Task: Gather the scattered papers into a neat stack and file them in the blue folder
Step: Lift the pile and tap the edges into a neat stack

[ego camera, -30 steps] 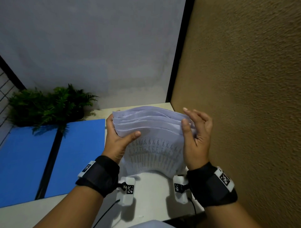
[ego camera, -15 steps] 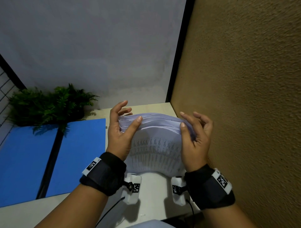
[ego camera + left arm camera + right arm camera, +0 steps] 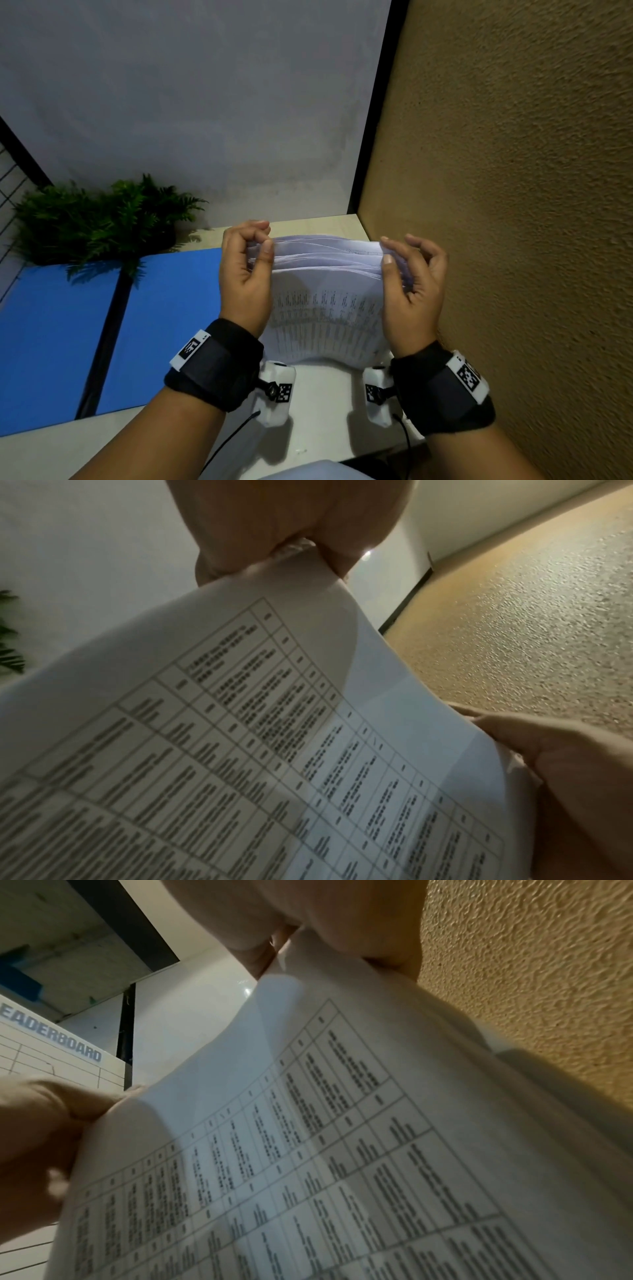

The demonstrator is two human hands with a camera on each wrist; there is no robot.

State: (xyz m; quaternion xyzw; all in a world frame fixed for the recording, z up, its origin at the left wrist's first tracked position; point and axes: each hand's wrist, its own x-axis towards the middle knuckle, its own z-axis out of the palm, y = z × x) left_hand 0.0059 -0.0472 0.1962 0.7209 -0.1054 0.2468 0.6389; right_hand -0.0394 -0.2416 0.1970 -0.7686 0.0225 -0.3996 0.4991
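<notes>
I counted one stack of papers [image 3: 327,291], sheet number indeterminable, one open blue folder [image 3: 164,322], one plant [image 3: 99,219], and two hands.

left hand [image 3: 244,274]: fingers curled, pinching paper stack's [image 3: 325,301] left edge | right hand [image 3: 412,284]: same on the right edge, both raised

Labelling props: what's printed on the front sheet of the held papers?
White papers printed with a black-ruled table of small dark text; the right wrist view shows it best.
</notes>
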